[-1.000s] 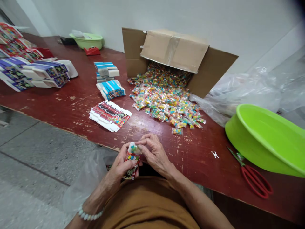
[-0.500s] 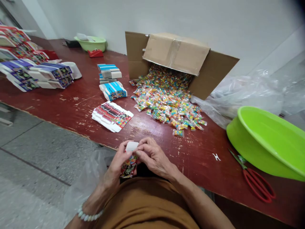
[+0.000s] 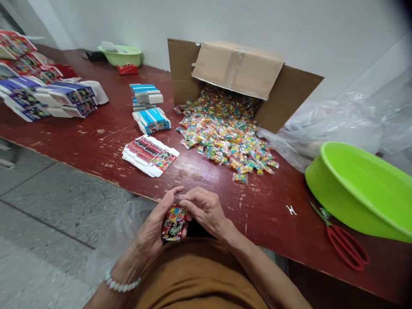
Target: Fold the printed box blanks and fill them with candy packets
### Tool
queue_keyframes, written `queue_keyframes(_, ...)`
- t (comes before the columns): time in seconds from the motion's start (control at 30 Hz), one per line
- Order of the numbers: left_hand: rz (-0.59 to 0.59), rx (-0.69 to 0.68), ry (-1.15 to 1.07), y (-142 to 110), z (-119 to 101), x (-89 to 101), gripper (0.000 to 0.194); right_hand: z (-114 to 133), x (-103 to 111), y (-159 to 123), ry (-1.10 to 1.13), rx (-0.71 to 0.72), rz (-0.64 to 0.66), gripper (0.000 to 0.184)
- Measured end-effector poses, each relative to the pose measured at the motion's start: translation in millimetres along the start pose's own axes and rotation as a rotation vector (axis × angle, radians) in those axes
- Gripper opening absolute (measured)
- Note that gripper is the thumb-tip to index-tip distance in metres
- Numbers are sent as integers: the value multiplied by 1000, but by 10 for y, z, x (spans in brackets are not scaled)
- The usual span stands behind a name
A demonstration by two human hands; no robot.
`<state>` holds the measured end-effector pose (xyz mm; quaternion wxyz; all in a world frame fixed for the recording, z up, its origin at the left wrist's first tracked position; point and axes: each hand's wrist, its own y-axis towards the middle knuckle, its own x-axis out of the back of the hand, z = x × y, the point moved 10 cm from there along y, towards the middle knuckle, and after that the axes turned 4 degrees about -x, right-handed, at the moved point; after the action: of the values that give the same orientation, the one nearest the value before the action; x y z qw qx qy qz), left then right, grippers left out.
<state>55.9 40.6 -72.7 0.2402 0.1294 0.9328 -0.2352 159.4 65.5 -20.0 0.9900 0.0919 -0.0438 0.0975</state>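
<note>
A small printed candy box, red and black with bright colours, is held close to my body at the table's front edge. My left hand wraps round its left side, thumb along the edge and fingertips showing at the right. The fingers of my right hand are pinched at the top end of the box, where the flap is mostly hidden. Just beyond my hands lies a fanned stack of flat red-and-white cartons. Past them spreads a heap of small wrapped candies.
Candies spill from a cardboard box on its side. Blue cartons and purple cartons stand left. At right are a green basin, red-handled scissors and a white scrap. Clear plastic lies behind.
The white flap at the top of the box no longer stands up in view; it appears folded down. More of the printed face shows, and my left fingers have straightened somewhat.
</note>
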Motion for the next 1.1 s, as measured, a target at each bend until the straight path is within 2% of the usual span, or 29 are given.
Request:
queue_keyframes(0.07, 7, 39, -70, -6, 9, -13, 87, 164, -48, -27, -158, 127, 49, 30)
queue_keyframes(0.1, 2, 36, -86, -5, 2, -6, 87, 158, -63, -25, -170, 114, 66, 29)
queue_keyframes(0.27, 3, -40, -42, 7, -32, 41, 88, -307, -115, 21, 143, -303, 67, 26)
queue_keyframes(0.33, 22, -59, -16, 4, -43, 44, 90, -382, -179, 33, 243, -364, 98, 26)
queue_keyframes(0.4, 41, -60, -7, 1, -44, 40, 92, -341, -184, 61, 229, -321, 112, 25)
queue_keyframes(0.53, 40, -10, -50, -4, 0, 30, 91, -5, -103, 92, -98, -15, 91, 12)
queue_keyframes(0.57, 28, -2, -61, -6, 5, 32, 90, 46, -97, 84, -142, 22, 90, 11)
queue_keyframes(0.73, -78, -14, -81, 0, -47, 99, 79, 3, -206, 8, -38, -51, 193, 14)
queue_keyframes(0.8, -103, -27, -64, 14, -65, 143, 76, -13, -251, -31, -20, -26, 202, 13)
queue_keyframes(0.9, -158, -72, 11, 23, -57, 294, 70, -118, -313, -5, -63, -5, 215, 9)
queue_keyframes(1.0, -219, -128, 118, -22, -9, 531, 65, -282, -369, 253, -174, -29, 265, 6)
queue_keyframes(1.03, -248, -144, 158, -52, 8, 633, 64, -329, -334, 411, -233, -40, 234, 7)
queue_keyframes(1.1, -352, -185, 251, -142, 13, 886, 62, -408, -157, 793, -370, -89, 62, 19)
